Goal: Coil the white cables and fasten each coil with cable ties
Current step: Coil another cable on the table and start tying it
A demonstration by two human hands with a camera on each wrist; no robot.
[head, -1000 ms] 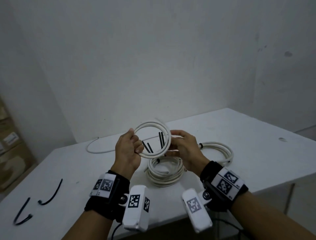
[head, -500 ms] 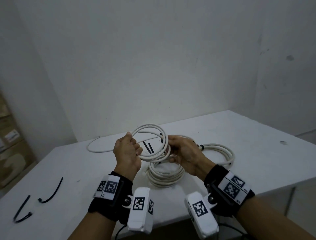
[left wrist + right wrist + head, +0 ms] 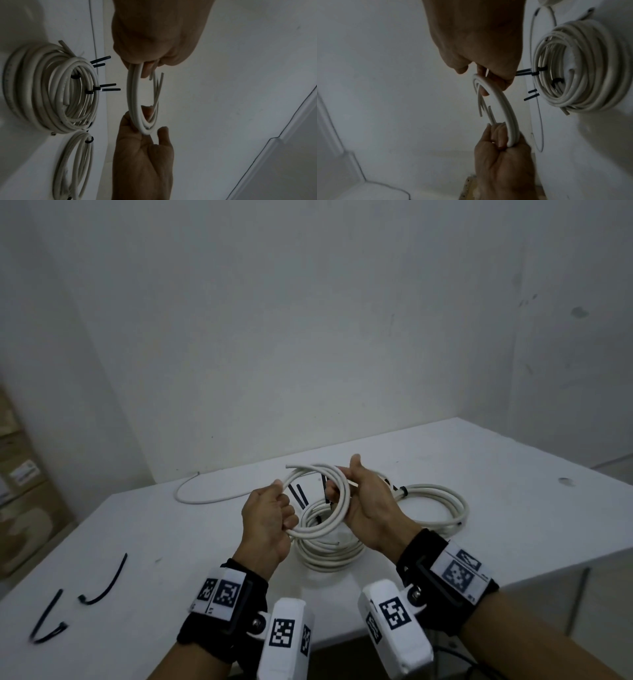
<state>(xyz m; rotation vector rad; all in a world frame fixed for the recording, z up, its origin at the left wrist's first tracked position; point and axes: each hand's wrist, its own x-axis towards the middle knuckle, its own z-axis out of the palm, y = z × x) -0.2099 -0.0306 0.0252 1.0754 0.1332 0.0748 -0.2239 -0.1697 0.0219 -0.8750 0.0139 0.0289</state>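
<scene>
Both hands hold a small loose coil of white cable (image 3: 322,530) (image 3: 135,97) (image 3: 503,105) above the white table (image 3: 513,474). My left hand (image 3: 274,508) (image 3: 145,125) grips its near left side with curled fingers. My right hand (image 3: 346,487) (image 3: 505,135) holds the far right side, fingers through the ring and thumb raised. One free cable end (image 3: 289,466) sticks out at the top. Under the hands lies a stack of tied coils (image 3: 329,556) (image 3: 51,88) (image 3: 573,67) with black tie tails (image 3: 298,495) standing up.
Another tied white coil (image 3: 442,498) (image 3: 73,162) lies to the right of the stack. A loose white cable (image 3: 205,498) curves at the table's back. Two black cable ties (image 3: 102,580) (image 3: 48,625) lie at the near left. Cardboard boxes (image 3: 20,491) stand left of the table.
The coil has tipped from facing me as an upright ring to lying flatter and lower. My right hand has turned its palm up round the coil's far side; the left keeps its grip.
</scene>
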